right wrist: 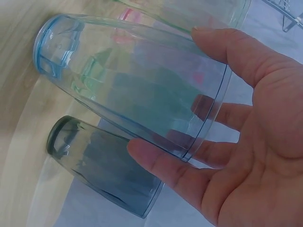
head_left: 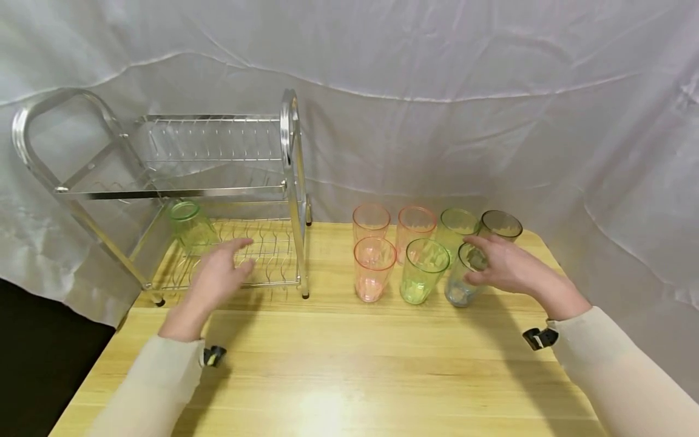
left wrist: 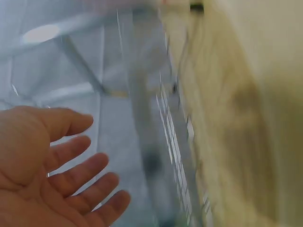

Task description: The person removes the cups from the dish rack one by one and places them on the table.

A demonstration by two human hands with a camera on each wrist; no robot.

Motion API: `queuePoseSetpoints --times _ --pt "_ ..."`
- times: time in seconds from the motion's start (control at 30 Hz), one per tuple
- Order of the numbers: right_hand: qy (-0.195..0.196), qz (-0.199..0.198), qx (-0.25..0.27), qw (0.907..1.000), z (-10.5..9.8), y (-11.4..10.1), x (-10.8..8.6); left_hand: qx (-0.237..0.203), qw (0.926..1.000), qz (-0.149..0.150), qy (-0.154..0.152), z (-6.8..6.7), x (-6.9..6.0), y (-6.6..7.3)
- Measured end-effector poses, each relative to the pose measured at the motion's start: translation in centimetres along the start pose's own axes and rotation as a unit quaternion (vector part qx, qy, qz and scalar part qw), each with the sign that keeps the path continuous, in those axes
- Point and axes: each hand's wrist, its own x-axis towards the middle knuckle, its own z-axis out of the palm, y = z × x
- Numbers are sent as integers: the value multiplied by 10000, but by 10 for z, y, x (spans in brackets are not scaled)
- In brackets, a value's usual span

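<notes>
My right hand [head_left: 505,267] is at the top of a clear blue glass [right wrist: 128,85], which stands upright at the right end of the front row. In the right wrist view, the thumb lies along one side of its rim and the fingers curve round the other side. My left hand [head_left: 215,276] hovers at the front of the metal dish rack [head_left: 180,193], its fingers spread and holding nothing. A green glass [head_left: 193,230], apparently upside down, sits on the rack's lower tier, left of that hand. The left wrist view is blurred around the hand.
Beside the blue glass stand a green glass [head_left: 425,273] and a pink glass [head_left: 374,270]. Behind them are two more pink glasses, a yellow-green glass [head_left: 459,221] and a dark grey glass [head_left: 501,224]. A pale cloth [head_left: 437,133] hangs behind the wooden table [head_left: 349,358].
</notes>
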Motion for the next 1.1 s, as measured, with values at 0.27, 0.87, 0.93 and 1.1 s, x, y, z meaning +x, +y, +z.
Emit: queuePoseSetpoints --times 0.27,0.87,0.93,1.1 --pt "16 75 31 10000 0 1 0 971 9939 -99 520 -47 51 -35" --pt "82 48 151 9998 7 -1 0 1855 9782 -795 -499 -71 92 -69" --pt "78 65 172 9998 6 -1 0 1837 9778 -873 -510 -69 94 -69" --pt "118 79 174 9997 6 0 -1 1858 9786 -808 -356 -64 96 -67"
